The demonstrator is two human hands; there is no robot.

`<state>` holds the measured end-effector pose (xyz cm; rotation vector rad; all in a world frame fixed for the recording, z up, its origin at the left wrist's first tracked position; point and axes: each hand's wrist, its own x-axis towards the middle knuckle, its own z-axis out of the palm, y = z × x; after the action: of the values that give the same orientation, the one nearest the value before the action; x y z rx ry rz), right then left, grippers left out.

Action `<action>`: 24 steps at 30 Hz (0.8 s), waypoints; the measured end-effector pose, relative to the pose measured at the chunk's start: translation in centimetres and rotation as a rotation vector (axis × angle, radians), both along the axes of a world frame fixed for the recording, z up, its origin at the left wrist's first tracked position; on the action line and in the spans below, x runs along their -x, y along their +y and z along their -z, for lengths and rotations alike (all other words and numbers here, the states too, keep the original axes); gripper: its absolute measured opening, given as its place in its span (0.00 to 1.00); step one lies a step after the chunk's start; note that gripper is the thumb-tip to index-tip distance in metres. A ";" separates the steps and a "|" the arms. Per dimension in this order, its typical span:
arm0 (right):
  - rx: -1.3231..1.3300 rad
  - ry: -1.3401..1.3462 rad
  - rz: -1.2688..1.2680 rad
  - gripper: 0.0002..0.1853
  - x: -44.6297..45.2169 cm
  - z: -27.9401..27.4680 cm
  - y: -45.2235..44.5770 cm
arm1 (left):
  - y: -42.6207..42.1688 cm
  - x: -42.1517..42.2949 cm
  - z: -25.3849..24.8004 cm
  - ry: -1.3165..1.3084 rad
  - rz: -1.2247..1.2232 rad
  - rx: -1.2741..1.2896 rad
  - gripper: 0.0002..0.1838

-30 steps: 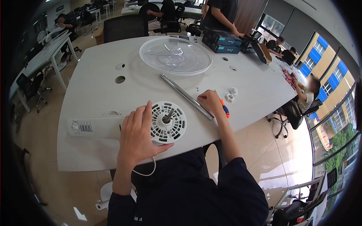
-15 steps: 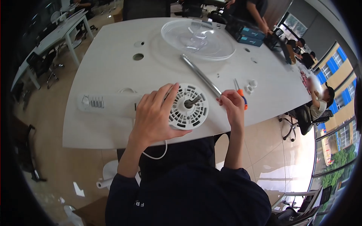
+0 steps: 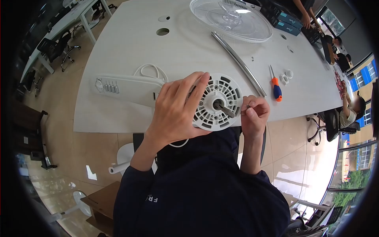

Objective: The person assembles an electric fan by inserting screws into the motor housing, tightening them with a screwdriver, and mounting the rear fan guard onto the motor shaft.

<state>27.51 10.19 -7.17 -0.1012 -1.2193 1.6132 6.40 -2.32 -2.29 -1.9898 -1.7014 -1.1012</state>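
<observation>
My left hand (image 3: pixel 173 108) is wrapped round the side of a round white fan motor housing (image 3: pixel 226 87), its slotted face and metal shaft (image 3: pixel 227 112) turned up toward me. Close to the housing's right rim, my right hand (image 3: pixel 255 118) pinches a small dark piece (image 3: pixel 248 106) between thumb and fingertips. It looks like a screw, though its shape is too small to be certain. Joined to the housing on the left is a long white fan body (image 3: pixel 132 87) with a row of buttons, lying over the table. A white cord (image 3: pixel 148 71) loops behind it.
On the white table (image 3: pixel 130 43) lie a metal tube (image 3: pixel 239 63), a screwdriver (image 3: pixel 276 87) and several white plastic parts (image 3: pixel 287 76). Farther back are a clear fan guard (image 3: pixel 248 25) and dark boxes (image 3: pixel 286 25). Another person's hand (image 3: pixel 306 20) is near those boxes.
The view has shifted, so the table things appear farther right and higher. My right hand has come nearer the housing's rim, away from the tube's end. My left hand keeps its hold.
</observation>
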 end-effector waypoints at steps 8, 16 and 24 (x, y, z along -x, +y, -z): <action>0.341 0.315 0.113 0.06 3.1 1.2 0.3 | 1.0 0.2 0.2 -0.014 -0.010 -0.040 0.63; 0.276 0.126 0.421 0.06 8.9 0.0 1.1 | 2.2 0.6 -0.3 -0.028 -0.040 0.044 0.66; 0.292 0.228 0.327 0.05 9.2 0.1 1.4 | 2.1 1.2 -0.2 0.005 0.007 0.039 0.66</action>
<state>18.35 11.59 -7.24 -0.2796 -0.7440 1.4577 5.17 -0.21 -2.06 -2.0218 -1.7278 -1.0724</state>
